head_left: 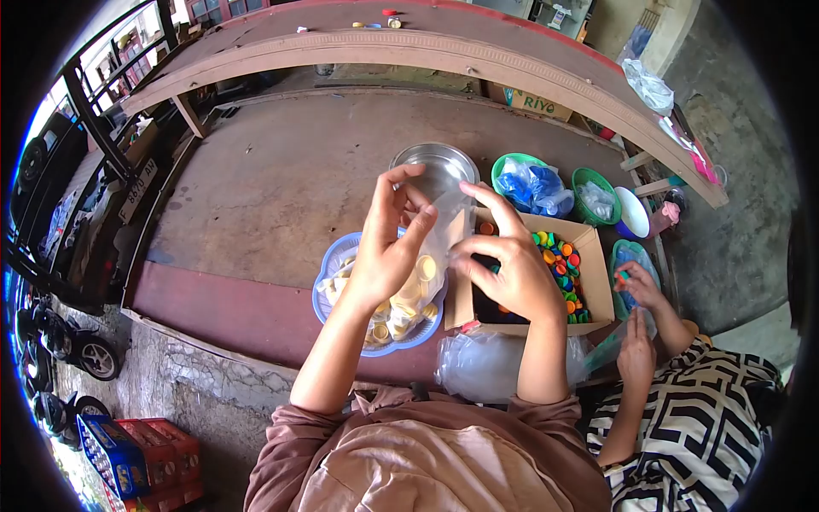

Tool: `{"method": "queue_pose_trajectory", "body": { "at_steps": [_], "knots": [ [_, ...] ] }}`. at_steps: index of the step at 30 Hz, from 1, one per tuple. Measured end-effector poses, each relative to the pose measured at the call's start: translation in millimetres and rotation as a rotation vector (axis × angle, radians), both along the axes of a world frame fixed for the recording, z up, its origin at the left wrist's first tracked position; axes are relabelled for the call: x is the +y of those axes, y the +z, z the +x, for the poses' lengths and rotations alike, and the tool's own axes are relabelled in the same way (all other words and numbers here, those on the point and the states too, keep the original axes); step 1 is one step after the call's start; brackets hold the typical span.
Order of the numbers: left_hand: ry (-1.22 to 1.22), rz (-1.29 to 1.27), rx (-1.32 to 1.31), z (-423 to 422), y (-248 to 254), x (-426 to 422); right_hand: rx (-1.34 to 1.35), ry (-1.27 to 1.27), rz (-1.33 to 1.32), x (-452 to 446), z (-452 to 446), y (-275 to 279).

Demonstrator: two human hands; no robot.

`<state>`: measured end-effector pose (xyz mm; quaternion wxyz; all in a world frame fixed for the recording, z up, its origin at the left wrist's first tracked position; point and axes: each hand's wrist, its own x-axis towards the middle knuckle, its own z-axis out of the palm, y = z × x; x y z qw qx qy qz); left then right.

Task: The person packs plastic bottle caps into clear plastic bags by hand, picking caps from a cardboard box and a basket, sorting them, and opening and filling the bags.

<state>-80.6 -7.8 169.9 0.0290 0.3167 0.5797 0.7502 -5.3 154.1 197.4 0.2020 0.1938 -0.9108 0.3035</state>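
Observation:
My left hand (388, 243) pinches one side of a clear plastic bag (445, 226), its fingers curled. On the other side my right hand (512, 264) has thumb and fingers closed on the bag's edge. The bag hangs upright between them, over a blue-rimmed basket (318, 300) of pale yellow pieces in clear plastic. A round yellowish piece (426, 267) shows at the bag's lower end; whether it is inside cannot be made out. Behind the hands stands a steel bowl (433, 156). Beneath my right forearm lies a pile of clear plastic bags (482, 367).
A cardboard box (602, 282) of colourful caps (563, 256) stands right of my hands. Beyond it are green baskets (518, 160) with plastic bags. A co-worker's hands (640, 341) work at the right. A long wooden bench (341, 49) crosses the back; crates (141, 456) stand lower left.

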Motion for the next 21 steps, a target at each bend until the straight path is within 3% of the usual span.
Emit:
{"method": "queue_pose_trajectory", "body": {
  "at_steps": [2,3,5,6,8,9,11,13,14,15,18,21],
  "knots": [
    [0.028,0.131,0.011,2,-3,-3,0.132,-0.026,-0.014,-5,-1,1],
    [0.071,0.194,0.043,-1,-10,-6,0.28,0.021,-0.222,-8,-3,1],
    [0.185,0.235,-0.037,-7,-27,-12,0.467,0.036,-0.952,-22,6,3],
    [0.153,0.212,-0.079,-10,-40,-16,0.59,-0.043,-0.874,-24,4,2],
    [0.009,0.232,-0.261,-9,-64,-21,0.413,-0.015,-0.184,-21,7,5],
    [-0.068,0.234,-0.348,-9,-75,-24,0.263,0.079,-0.128,-26,8,6],
    [-0.183,0.166,-0.321,-8,-92,-32,0.276,-0.016,-0.77,-25,21,9],
    [-0.312,0.117,-0.252,-1,-98,-38,0.327,0.158,-0.846,-15,19,6],
    [-0.381,0.05,-0.216,4,-98,-41,0.153,0.245,-0.808,-18,24,5],
    [-0.385,0.0,-0.231,9,-96,-44,0.228,0.161,-0.67,-25,26,8],
    [-0.545,-0.065,-0.068,20,-80,-49,0.197,0.158,-1.048,-39,32,13],
    [-0.581,-0.182,-0.065,26,-78,-59,0.236,0.063,-0.878,-49,24,0]
  ]
}}
